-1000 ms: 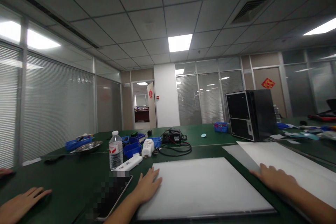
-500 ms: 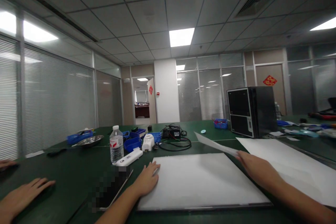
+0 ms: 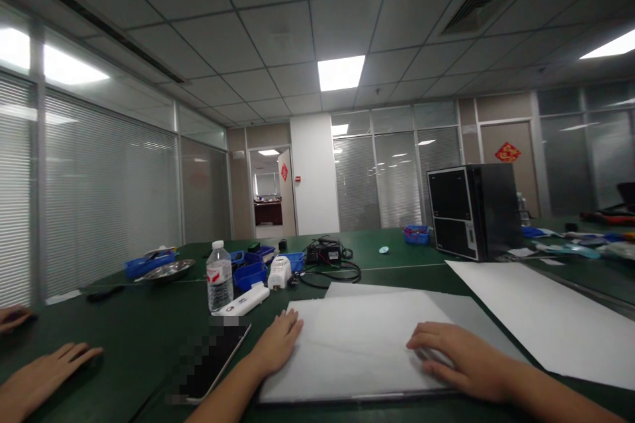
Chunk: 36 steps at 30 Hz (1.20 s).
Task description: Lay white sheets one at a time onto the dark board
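Note:
A flat white panel with a dark front edge lies on the green table in front of me. Over its right and far part spreads a thin white sheet, sticking out past the panel's back and right edges. My left hand rests with fingers extended on the panel's left edge. On the right, my right hand is over the sheet, palm down, its thumb and fingers apart and nothing gripped. Whether its fingertips press on the sheet I cannot tell.
A dark tablet, a white stick-like device and a water bottle stand left. Another large white sheet lies right, before a black computer case. A co-worker's hand rests on the far-left tabletop.
The thin sheet, earlier raised in my right hand, now lies across the panel. My right hand has let go of it and moved left and down. My left hand has barely moved.

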Available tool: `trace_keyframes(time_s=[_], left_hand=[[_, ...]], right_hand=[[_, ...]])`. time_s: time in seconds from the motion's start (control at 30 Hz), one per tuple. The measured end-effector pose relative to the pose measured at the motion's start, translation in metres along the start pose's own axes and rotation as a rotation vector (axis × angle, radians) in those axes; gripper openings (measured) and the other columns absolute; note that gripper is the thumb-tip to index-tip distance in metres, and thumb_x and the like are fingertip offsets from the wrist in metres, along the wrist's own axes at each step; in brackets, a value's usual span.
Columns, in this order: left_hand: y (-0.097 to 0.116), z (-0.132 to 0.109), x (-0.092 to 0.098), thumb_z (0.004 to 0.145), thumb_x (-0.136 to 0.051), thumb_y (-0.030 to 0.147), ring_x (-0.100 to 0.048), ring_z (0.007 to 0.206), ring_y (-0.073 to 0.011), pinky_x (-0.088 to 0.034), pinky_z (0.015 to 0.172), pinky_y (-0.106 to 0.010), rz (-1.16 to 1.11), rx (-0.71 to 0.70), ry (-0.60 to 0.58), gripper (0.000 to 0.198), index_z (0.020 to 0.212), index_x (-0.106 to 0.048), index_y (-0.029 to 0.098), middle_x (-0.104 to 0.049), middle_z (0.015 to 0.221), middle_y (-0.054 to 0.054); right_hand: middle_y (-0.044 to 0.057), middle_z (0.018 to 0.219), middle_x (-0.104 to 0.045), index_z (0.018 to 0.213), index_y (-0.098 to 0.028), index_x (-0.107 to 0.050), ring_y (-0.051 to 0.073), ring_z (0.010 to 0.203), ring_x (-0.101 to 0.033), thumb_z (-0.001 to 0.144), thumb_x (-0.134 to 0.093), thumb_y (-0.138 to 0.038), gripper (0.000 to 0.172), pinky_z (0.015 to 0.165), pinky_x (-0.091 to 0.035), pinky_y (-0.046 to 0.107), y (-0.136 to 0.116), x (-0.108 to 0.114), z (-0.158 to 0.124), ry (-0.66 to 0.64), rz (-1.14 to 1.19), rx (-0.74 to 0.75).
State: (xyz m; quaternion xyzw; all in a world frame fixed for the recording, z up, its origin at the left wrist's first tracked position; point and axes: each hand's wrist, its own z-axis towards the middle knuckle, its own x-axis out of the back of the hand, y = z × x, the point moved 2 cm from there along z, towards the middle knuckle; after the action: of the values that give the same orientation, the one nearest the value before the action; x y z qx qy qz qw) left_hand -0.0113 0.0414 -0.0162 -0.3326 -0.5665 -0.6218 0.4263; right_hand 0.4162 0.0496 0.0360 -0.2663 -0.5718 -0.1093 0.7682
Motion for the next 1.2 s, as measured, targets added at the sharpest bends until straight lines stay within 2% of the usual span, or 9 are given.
trace_keyframes(time_s=[0.23, 0.4, 0.5, 0.6, 0.7, 0.8, 0.87, 1.0, 1.2], left_hand=[[0.003, -0.002, 0.001, 0.092, -0.044, 0.055, -0.023, 0.153, -0.0246, -0.015, 0.126, -0.038, 0.015, 0.017, 0.005, 0.068, 0.148, -0.047, 0.016, -0.035, 0.163, -0.009], [0.004, -0.003, 0.003, 0.089, -0.049, 0.045, -0.024, 0.153, -0.0257, -0.015, 0.127, -0.04, 0.015, 0.015, 0.001, 0.069, 0.149, -0.045, 0.011, -0.034, 0.163, -0.011], [0.002, -0.002, 0.004, 0.087, -0.049, 0.036, -0.027, 0.152, -0.0243, -0.017, 0.127, -0.039, 0.003, 0.02, 0.003, 0.065, 0.148, -0.048, 0.014, -0.038, 0.161, -0.008], [-0.002, -0.001, 0.005, 0.084, -0.049, 0.027, -0.029, 0.152, -0.0225, -0.017, 0.127, -0.036, -0.005, 0.021, 0.003, 0.064, 0.148, -0.049, 0.016, -0.039, 0.161, -0.006], [-0.006, 0.001, 0.004, 0.084, -0.047, 0.021, -0.029, 0.152, -0.0218, -0.017, 0.127, -0.036, -0.008, 0.015, -0.003, 0.063, 0.146, -0.051, 0.017, -0.039, 0.161, -0.005], [-0.009, 0.004, 0.003, 0.088, -0.046, 0.018, -0.03, 0.151, -0.0223, -0.018, 0.126, -0.038, -0.012, 0.003, -0.012, 0.054, 0.141, -0.057, 0.02, -0.041, 0.16, -0.005], [-0.01, 0.005, 0.002, 0.094, -0.049, 0.021, -0.031, 0.151, -0.0242, -0.018, 0.126, -0.044, -0.018, -0.016, -0.013, 0.045, 0.138, -0.058, 0.02, -0.043, 0.159, -0.008], [-0.008, 0.005, 0.003, 0.097, -0.061, 0.039, -0.04, 0.145, -0.0292, -0.025, 0.121, -0.059, -0.023, -0.068, 0.004, 0.038, 0.13, -0.061, 0.02, -0.048, 0.154, -0.009], [-0.002, 0.002, 0.007, 0.096, -0.064, 0.039, -0.052, 0.132, -0.0281, -0.04, 0.112, -0.056, -0.015, -0.132, 0.023, 0.034, 0.124, -0.063, 0.021, -0.056, 0.144, -0.008]], right_hand=[[0.007, 0.132, -0.066, 0.128, -0.032, -0.065, 0.027, 0.126, -0.058, 0.097, -0.047, -0.047, 0.039, 0.111, -0.042, 0.047, -0.008, -0.005, -0.008, 0.056, 0.076, 0.079], [0.007, 0.137, -0.063, 0.14, -0.033, -0.056, 0.027, 0.128, -0.056, 0.096, -0.05, -0.046, 0.046, 0.112, -0.042, 0.048, -0.008, -0.012, -0.007, 0.059, 0.085, 0.101], [0.006, 0.141, -0.062, 0.14, -0.031, -0.056, 0.025, 0.132, -0.053, 0.098, -0.044, -0.047, 0.047, 0.115, -0.039, 0.045, 0.021, -0.011, 0.0, 0.165, -0.043, 0.018], [0.004, 0.144, -0.059, 0.139, -0.03, -0.057, 0.022, 0.135, -0.051, 0.098, -0.037, -0.049, 0.049, 0.118, -0.035, 0.04, 0.074, -0.001, -0.001, 0.319, -0.259, -0.255], [0.017, 0.147, -0.054, 0.149, -0.016, -0.043, 0.033, 0.135, -0.05, 0.089, -0.044, -0.048, 0.068, 0.118, -0.034, 0.051, 0.131, 0.01, -0.017, 0.412, -0.375, -0.55], [0.034, 0.128, -0.061, 0.133, -0.002, -0.057, 0.051, 0.121, -0.057, 0.08, -0.046, -0.055, 0.076, 0.1, -0.04, 0.073, 0.178, 0.011, -0.04, 0.416, -0.399, -0.866], [0.033, 0.112, -0.068, 0.112, -0.006, -0.069, 0.052, 0.108, -0.064, 0.08, -0.041, -0.063, 0.071, 0.085, -0.048, 0.072, 0.198, 0.006, -0.051, 0.372, -0.374, -0.988], [0.023, 0.11, -0.072, 0.107, -0.017, -0.07, 0.041, 0.104, -0.069, 0.088, -0.031, -0.058, 0.06, 0.082, -0.054, 0.058, 0.212, -0.007, -0.051, 0.314, -0.346, -0.941], [0.021, 0.108, -0.073, 0.125, -0.018, -0.065, 0.037, 0.103, -0.07, 0.09, -0.032, -0.03, 0.049, 0.088, -0.052, 0.054, 0.199, -0.013, -0.04, 0.263, -0.399, -0.815]])
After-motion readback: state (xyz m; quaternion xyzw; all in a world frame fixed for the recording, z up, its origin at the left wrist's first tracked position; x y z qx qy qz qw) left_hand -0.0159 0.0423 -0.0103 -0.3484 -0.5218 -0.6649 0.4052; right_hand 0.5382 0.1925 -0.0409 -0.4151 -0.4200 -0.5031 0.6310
